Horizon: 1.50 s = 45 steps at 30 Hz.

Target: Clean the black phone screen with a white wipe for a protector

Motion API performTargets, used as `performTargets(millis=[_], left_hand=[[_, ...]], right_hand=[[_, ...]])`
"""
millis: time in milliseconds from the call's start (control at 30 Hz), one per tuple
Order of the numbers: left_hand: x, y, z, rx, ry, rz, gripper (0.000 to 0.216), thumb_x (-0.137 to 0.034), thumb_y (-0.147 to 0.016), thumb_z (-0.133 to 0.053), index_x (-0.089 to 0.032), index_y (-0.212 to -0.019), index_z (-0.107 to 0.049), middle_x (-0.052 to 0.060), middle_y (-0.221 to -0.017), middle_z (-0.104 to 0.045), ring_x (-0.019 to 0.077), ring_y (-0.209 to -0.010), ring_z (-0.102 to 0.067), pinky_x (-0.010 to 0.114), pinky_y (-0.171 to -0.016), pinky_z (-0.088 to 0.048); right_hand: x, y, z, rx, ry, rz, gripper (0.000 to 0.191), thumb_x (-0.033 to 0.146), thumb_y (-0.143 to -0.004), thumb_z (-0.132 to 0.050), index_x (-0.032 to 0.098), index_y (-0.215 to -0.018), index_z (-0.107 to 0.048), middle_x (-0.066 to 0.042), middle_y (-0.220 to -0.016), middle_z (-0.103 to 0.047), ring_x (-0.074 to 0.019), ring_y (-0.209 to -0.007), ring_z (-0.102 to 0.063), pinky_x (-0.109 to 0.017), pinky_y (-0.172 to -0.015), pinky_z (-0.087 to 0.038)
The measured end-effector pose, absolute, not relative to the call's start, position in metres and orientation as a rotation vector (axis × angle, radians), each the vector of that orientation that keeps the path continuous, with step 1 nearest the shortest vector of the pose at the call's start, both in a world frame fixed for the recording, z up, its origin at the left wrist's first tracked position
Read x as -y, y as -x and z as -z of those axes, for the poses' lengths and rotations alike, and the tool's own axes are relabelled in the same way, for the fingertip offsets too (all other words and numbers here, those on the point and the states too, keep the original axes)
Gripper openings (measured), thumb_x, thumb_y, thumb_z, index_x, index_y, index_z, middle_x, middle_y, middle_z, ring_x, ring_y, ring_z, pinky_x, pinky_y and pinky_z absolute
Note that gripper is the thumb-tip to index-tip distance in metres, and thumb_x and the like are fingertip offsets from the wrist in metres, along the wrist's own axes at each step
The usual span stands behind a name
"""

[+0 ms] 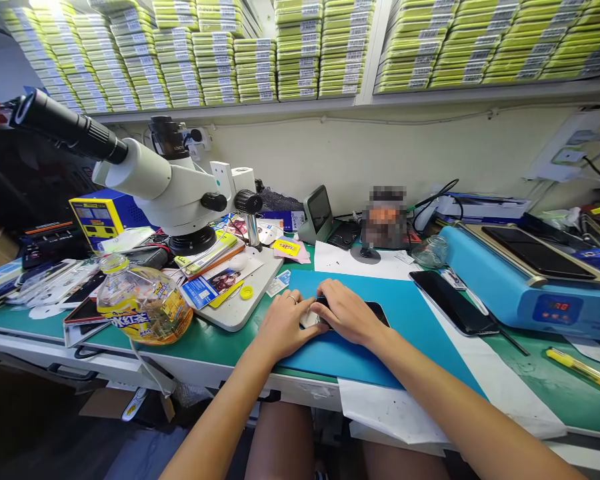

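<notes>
On the blue mat (415,313), a black phone (380,311) lies mostly beneath my right hand (347,308). That hand is closed over the phone's left part, its fingers bent toward the left. My left hand (287,319), with a ring on one finger, meets it at the phone's left end. Thumb and fingers of the left hand are closed around a small whitish piece (309,317), too covered to name. Most of the phone's screen is hidden by the hands.
A microscope (155,187) and a bottle (143,303) stand to the left. At right are another black phone (453,301), a blue heating plate (510,287) bearing a dark panel, and a yellow pen (580,368). A small grey display (317,215) stands behind the mat.
</notes>
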State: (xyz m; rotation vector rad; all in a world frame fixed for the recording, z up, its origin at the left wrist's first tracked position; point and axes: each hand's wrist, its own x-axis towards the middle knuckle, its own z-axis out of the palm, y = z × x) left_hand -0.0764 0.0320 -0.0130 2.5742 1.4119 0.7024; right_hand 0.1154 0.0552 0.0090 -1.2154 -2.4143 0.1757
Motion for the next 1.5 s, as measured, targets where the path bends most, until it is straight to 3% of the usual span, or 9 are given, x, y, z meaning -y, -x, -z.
performTargets(millis=[200, 500, 733, 867, 967, 1100, 1167, 1367, 1500], left_hand=[[-0.033, 0.075, 0.014, -1.383, -2.628, -0.810, 0.037, -0.050, -0.095, -0.065, -0.023, -0.121, -0.069, 0.005, -0.100, -0.066, 0.0244, -0.095, -0.061, 0.038, -0.080, -0.049], [-0.038, 0.074, 0.011, -1.179, -2.855, -0.844, 0.022, -0.040, -0.100, -0.060, -0.023, -0.105, -0.073, 0.004, -0.110, -0.072, 0.0236, -0.092, -0.063, 0.037, -0.079, -0.049], [-0.062, 0.067, -0.012, -1.165, -2.574, -0.833, 0.033, -0.041, -0.104, -0.051, -0.021, -0.094, -0.075, 0.003, -0.102, -0.077, 0.0224, -0.094, -0.067, 0.035, -0.087, -0.048], [-0.090, 0.062, -0.017, -1.254, -2.402, -0.735, 0.042, -0.044, -0.103, -0.045, -0.020, -0.081, -0.072, 0.004, -0.092, -0.077, 0.0229, -0.087, -0.069, 0.033, -0.080, -0.050], [-0.106, 0.061, -0.015, -1.321, -2.335, -0.738, 0.041, -0.043, -0.103, -0.042, -0.020, -0.090, -0.073, 0.006, -0.099, -0.078, 0.0249, -0.094, -0.070, 0.034, -0.086, -0.052], [-0.093, 0.069, -0.013, -1.467, -2.296, -0.786, 0.037, -0.039, -0.103, -0.042, -0.019, -0.116, -0.069, 0.011, -0.125, -0.072, 0.0286, -0.116, -0.065, 0.042, -0.101, -0.050], [-0.070, 0.075, -0.011, -1.521, -2.319, -0.810, 0.035, -0.038, -0.102, -0.047, -0.018, -0.124, -0.066, 0.011, -0.128, -0.070, 0.0287, -0.119, -0.064, 0.043, -0.102, -0.051], [-0.007, 0.076, 0.007, -1.616, -2.456, -0.742, 0.026, -0.034, -0.100, -0.055, -0.023, -0.117, -0.072, 0.007, -0.119, -0.070, 0.0260, -0.112, -0.064, 0.043, -0.097, -0.055], [0.004, 0.067, 0.018, -1.677, -2.453, -0.750, 0.029, -0.032, -0.104, -0.049, -0.024, -0.119, -0.072, 0.007, -0.124, -0.068, 0.0258, -0.115, -0.062, 0.042, -0.096, -0.056]], right_hand=[[-0.056, -0.117, -0.008, 2.424, 1.194, -0.230, 0.054, 0.065, -0.102, -0.025, 0.022, -0.092, -0.056, -0.011, -0.097, -0.067, -0.0248, -0.089, -0.059, -0.039, -0.078, -0.048], [-0.053, -0.129, -0.026, 2.462, 1.235, -0.376, 0.070, 0.070, -0.100, -0.017, 0.021, -0.118, -0.063, -0.013, -0.113, -0.074, -0.0287, -0.099, -0.067, -0.042, -0.083, -0.049], [-0.063, -0.185, -0.049, 2.351, 1.301, -0.495, 0.069, 0.075, -0.096, -0.024, 0.025, -0.112, -0.071, -0.011, -0.118, -0.075, -0.0321, -0.108, -0.067, -0.048, -0.094, -0.049], [-0.072, -0.224, -0.031, 2.092, 1.334, -0.617, 0.068, 0.074, -0.096, -0.026, 0.024, -0.101, -0.071, -0.010, -0.102, -0.077, -0.0281, -0.095, -0.071, -0.045, -0.088, -0.054], [-0.075, -0.238, -0.013, 2.016, 1.354, -0.605, 0.071, 0.074, -0.096, -0.024, 0.022, -0.102, -0.072, -0.010, -0.097, -0.076, -0.0270, -0.090, -0.070, -0.045, -0.087, -0.055], [-0.078, -0.242, -0.001, 1.939, 1.368, -0.505, 0.064, 0.072, -0.095, -0.034, 0.022, -0.115, -0.070, -0.012, -0.117, -0.071, -0.0323, -0.114, -0.061, -0.052, -0.104, -0.045], [-0.079, -0.241, 0.001, 1.922, 1.353, -0.426, 0.060, 0.067, -0.096, -0.039, 0.022, -0.121, -0.068, -0.014, -0.123, -0.068, -0.0335, -0.122, -0.056, -0.054, -0.108, -0.041], [-0.075, -0.234, 0.000, 2.028, 1.271, -0.325, 0.044, 0.055, -0.100, -0.042, 0.024, -0.116, -0.068, -0.011, -0.117, -0.070, -0.0306, -0.115, -0.059, -0.049, -0.101, -0.047], [-0.071, -0.229, -0.001, 2.067, 1.247, -0.369, 0.037, 0.050, -0.100, -0.045, 0.023, -0.108, -0.069, -0.010, -0.111, -0.073, -0.0299, -0.109, -0.061, -0.047, -0.096, -0.048]])
